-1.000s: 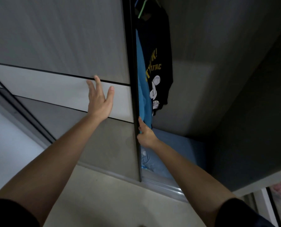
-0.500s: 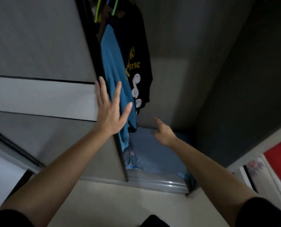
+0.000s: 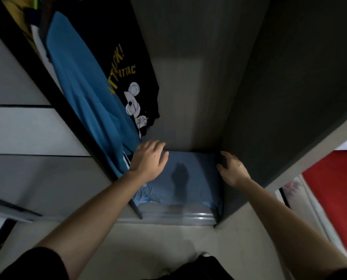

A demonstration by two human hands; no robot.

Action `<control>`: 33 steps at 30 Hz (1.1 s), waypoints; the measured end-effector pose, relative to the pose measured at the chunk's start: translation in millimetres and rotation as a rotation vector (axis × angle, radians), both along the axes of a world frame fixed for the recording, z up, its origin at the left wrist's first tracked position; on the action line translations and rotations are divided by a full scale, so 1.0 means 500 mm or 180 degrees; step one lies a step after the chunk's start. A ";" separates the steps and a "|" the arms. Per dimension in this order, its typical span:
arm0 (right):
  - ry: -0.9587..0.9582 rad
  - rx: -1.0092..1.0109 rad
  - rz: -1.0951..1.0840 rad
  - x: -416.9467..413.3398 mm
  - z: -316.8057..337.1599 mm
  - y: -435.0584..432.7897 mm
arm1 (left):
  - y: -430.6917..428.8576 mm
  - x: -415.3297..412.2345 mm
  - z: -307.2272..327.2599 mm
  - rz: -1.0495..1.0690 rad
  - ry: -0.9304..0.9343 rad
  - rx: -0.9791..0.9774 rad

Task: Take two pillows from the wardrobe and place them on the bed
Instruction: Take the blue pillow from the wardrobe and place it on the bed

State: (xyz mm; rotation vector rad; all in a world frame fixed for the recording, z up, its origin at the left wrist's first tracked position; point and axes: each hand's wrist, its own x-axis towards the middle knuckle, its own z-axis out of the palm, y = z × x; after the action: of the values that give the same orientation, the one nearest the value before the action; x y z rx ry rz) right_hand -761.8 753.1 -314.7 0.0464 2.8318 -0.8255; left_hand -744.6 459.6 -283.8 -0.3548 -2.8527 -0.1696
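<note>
Pillow [image 3: 188, 174], blue-cased, low in wardrobe [image 3: 279, 98] at 6 o'clock, not yet lifted. Left hand [image 3: 148, 160] at 9 o'clock edge, right hand [image 3: 232, 168] at 3 o'clock edge, both spread, gripping nothing. Bed [image 3: 338, 199] at 3 o'clock, bare of pillows; both transfers left.

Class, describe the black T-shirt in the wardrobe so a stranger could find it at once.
Look into the open wardrobe, at the clothes hanging along its left side. The black T-shirt hangs rightmost, beside a plain blue garment; it alone carries yellow lettering and a white cartoon mouse.
</note>
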 end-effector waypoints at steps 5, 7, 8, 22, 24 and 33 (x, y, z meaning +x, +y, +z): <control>-0.0316 -0.0070 0.0146 -0.075 -0.076 0.019 | 0.025 -0.054 -0.060 0.0241 -0.0190 -0.0268; -0.0362 -0.0040 0.0242 -0.101 -0.110 0.023 | 0.033 -0.085 -0.095 0.0304 -0.0185 -0.0349; -0.0369 -0.0013 0.0281 -0.112 -0.129 0.025 | 0.037 -0.098 -0.116 0.0339 -0.0211 -0.0377; -0.0586 0.0447 0.0349 -0.276 -0.588 -0.028 | 0.059 -0.287 -0.620 0.0260 -0.1277 -0.0233; -0.0637 0.0509 0.0440 -0.294 -0.691 -0.046 | 0.040 -0.306 -0.725 0.0258 -0.1455 -0.0355; -0.0483 0.1191 0.0922 -0.319 -1.111 -0.103 | -0.020 -0.370 -1.160 0.0245 -0.1875 -0.0715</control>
State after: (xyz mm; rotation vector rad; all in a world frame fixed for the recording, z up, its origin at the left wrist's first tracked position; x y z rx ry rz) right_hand -921.3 701.4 -870.4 -0.2325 2.7173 -0.2185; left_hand -929.6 449.6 -864.0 -0.2706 -3.4752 0.0798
